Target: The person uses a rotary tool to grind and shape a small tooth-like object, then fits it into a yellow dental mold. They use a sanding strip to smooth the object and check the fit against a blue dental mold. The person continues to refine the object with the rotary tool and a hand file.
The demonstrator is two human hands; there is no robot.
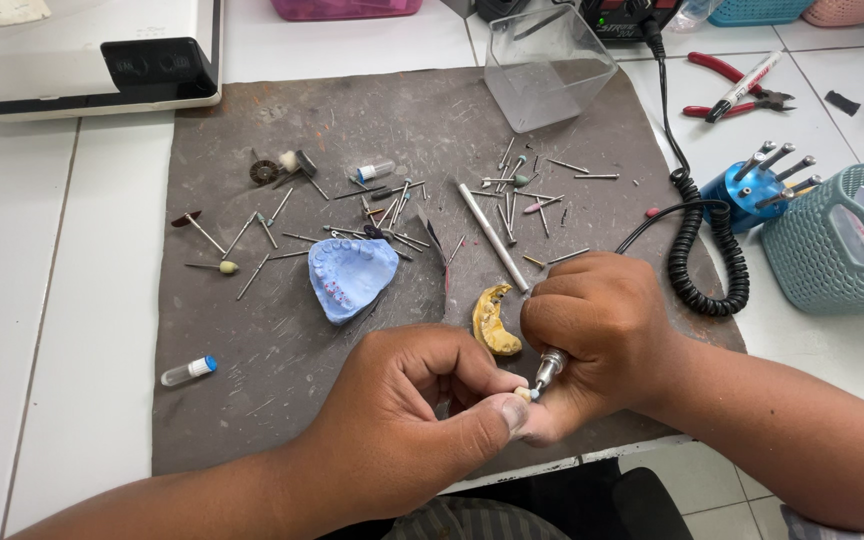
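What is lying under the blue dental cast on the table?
The blue dental cast rests on a grey work mat, with thin metal burs scattered behind it. Whether anything lies beneath the cast cannot be seen; it covers that spot.

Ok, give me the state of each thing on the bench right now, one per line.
left hand: pinching a small pale piece at the fingertips
right hand: gripping the rotary handpiece, tip at the piece
blue dental cast: lying on the grey mat, untouched
yellow cast: lying on the mat beside the right hand
small vial: on its side, blue cap on
red pliers: lying on the white table
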